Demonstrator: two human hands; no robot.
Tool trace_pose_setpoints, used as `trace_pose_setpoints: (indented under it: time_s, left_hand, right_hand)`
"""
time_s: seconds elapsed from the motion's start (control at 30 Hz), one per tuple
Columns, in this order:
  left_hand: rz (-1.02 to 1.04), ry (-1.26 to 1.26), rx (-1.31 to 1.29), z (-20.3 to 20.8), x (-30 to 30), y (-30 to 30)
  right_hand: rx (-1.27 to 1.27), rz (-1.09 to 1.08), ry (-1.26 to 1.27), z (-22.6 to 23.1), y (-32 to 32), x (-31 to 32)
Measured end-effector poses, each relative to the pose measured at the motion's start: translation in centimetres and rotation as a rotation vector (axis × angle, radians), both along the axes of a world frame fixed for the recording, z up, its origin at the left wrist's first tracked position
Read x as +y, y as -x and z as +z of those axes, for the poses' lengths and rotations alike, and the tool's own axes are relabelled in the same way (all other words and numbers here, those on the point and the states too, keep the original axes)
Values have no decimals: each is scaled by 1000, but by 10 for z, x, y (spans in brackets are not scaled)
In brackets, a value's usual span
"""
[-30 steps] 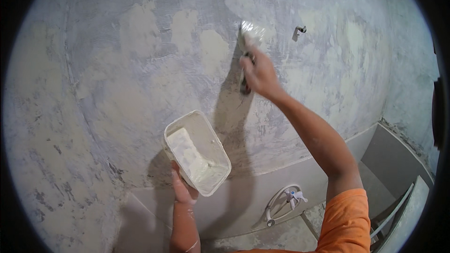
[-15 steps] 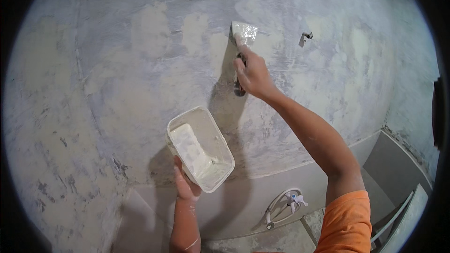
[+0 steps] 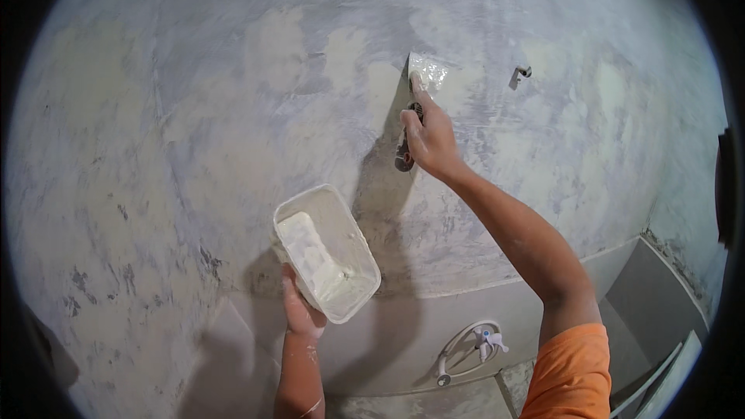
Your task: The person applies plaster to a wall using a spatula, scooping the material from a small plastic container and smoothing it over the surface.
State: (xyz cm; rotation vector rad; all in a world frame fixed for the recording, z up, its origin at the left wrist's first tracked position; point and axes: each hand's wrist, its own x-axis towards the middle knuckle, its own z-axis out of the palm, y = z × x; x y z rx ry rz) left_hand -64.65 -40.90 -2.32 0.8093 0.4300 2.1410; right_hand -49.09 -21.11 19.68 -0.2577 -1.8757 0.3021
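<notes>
Two hands working: right hand (image 3: 429,140) gripping putty knife (image 3: 419,85), spreading filler on wall (image 3: 194,109); left hand (image 3: 301,310), seven o'clock, cupping tub (image 3: 326,252); reloading likely due.

The right arm reaches up and forward from the lower right, bare below an orange sleeve, nearly straight with the elbow slightly bent. The right hand (image 3: 431,140) is raised high, fingers curled tight in a fist-like grip, index finger stretched upward. The left forearm rises from the bottom edge, near vertical. The left hand (image 3: 301,312) is lower, palm up, fingers cupped in a hold.
</notes>
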Motion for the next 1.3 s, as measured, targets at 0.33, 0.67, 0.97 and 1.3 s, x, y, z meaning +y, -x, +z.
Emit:
trace_pose_setpoints:
  time_s: [0.33, 0.67, 0.97, 1.3]
  left_hand:
    - [55, 62, -27, 7, -6, 4]
    - [14, 75, 59, 37, -30, 51]
    - [119, -21, 22, 29, -64, 129]
    - [180, -17, -23, 25, -85, 169]
  right_hand:
    - [-645, -139, -54, -60, 11, -11]
    - [-262, -188, -127, 35, 84, -11]
    - [-270, -86, -118, 58, 120, -33]
    - [-402, -59, -89, -14, 178, -72]
